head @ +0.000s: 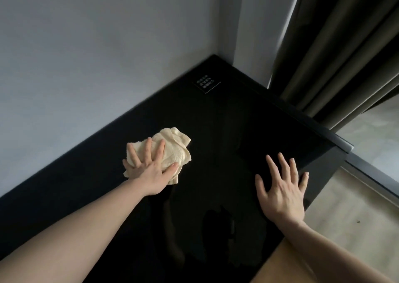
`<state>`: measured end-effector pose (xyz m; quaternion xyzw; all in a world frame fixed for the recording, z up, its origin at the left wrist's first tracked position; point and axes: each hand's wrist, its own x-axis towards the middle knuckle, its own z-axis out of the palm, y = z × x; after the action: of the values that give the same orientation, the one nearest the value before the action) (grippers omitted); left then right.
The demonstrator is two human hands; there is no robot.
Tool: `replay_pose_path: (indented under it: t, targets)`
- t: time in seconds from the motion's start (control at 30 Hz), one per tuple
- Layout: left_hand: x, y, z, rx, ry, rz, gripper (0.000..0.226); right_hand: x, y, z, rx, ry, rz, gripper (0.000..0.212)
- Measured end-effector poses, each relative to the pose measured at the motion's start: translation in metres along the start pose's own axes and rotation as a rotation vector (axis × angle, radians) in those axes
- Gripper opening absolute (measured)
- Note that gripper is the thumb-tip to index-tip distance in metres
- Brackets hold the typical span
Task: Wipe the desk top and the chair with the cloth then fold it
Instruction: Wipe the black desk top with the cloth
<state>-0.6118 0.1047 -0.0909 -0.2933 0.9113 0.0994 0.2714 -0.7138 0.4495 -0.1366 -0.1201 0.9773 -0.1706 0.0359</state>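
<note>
Head camera looks down on a glossy black desk top (pixel 226 153) pushed into the corner of a pale grey wall (pixel 97 55), and both bare arms are out over it. Left hand (pixel 149 166) is flat on a crumpled cream terry cloth (pixel 170 151), fingers spread wide and straight, palm pressing the bundle onto the dark surface rather than curling round it. That cloth sits on the left-middle part of the desk, not far from the wall edge, bunched up with folds poking out past the fingertips and below the thumb. Over on the other side, right hand (pixel 282 194) is spread open too, fingers straight and fanned, holding nothing, over the desk near its right edge; whether the palm actually touches the surface, I cannot tell. The two hands are well apart. Up toward the far corner there's a small black square panel with rows of pale markings (pixel 207 83) set into the top, too small to read. Dark olive pleated curtains (pixel 336 55) hang down at the right, just beyond the desk's edge, with pale beige floor (pixel 354 215) showing below them.
</note>
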Motion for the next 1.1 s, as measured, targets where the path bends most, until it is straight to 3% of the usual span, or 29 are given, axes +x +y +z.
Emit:
replay_pose_path:
  t: [0.47,0.7,0.93,1.1]
  targets:
    - [0.126,0.15,-0.07,0.141,0.132,0.233,0.087,0.002,0.005,0.002,-0.029,-0.004,0.002,0.07]
    - [0.173,0.202,-0.096,0.136,0.275,0.289,0.09,0.004,0.007,0.006,-0.029,0.033,0.005,0.069]
    - [0.164,0.228,-0.102,0.076,0.182,0.28,0.083,0.003,0.007,0.006,-0.013,0.052,0.006,0.068]
    - [0.142,0.277,-0.084,-0.026,0.095,0.449,0.076,0.003,0.005,0.006,0.0,0.06,0.007,0.068]
